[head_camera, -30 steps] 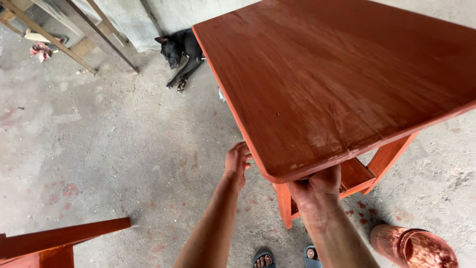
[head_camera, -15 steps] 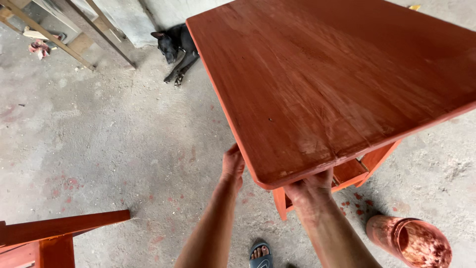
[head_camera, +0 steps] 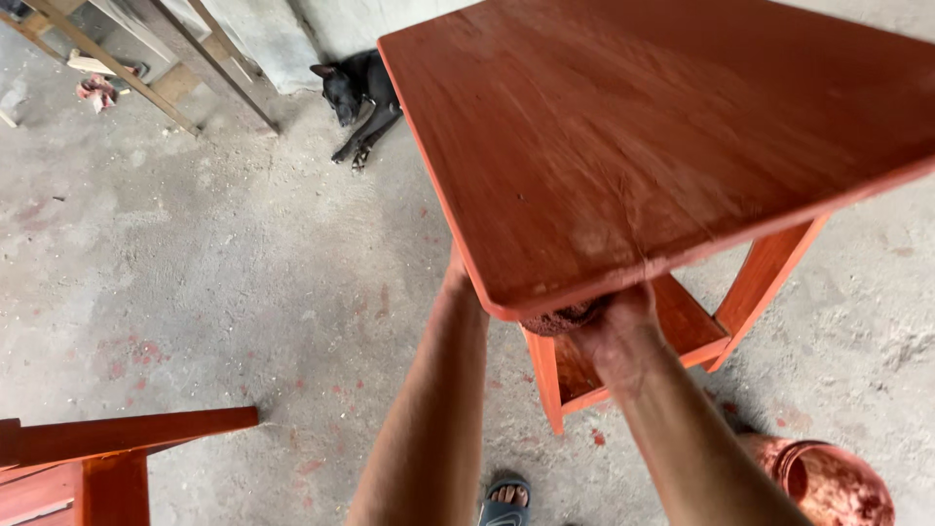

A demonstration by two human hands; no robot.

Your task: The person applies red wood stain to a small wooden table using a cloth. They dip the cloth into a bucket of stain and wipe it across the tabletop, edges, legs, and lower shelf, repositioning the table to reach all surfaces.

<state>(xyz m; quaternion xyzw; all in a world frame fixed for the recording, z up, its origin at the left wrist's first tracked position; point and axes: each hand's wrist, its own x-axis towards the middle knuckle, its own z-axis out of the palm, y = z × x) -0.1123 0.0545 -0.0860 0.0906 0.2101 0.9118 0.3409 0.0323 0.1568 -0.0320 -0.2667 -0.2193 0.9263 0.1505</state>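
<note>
Head view, looking down. We log one red-brown wooden table (head_camera: 643, 146) filling the upper right of the frame; its near corner hangs over our wrists, and two orange legs and a lower shelf (head_camera: 682, 331) show beneath it. We see no packages, labels or signs. Counts: one table, one black dog (head_camera: 362, 93) lying on the concrete floor (head_camera: 214, 273) near the table's far-left edge, one stained red pot (head_camera: 828, 482) at lower right, one sandalled foot (head_camera: 506, 499) at the bottom edge, one further red-painted wooden piece (head_camera: 107, 453) at lower left, and a bare timber frame (head_camera: 146, 58) at upper left.

Right hand (head_camera: 614, 326): clenched against the underside of the table's near edge, with a dark reddish wad (head_camera: 560, 319) pressed between fingers and wood; we cannot make out what the wad is. Left hand (head_camera: 456, 278): mostly hidden behind the table's left edge, touching or just beside it; we cannot tell how far open it is.
</note>
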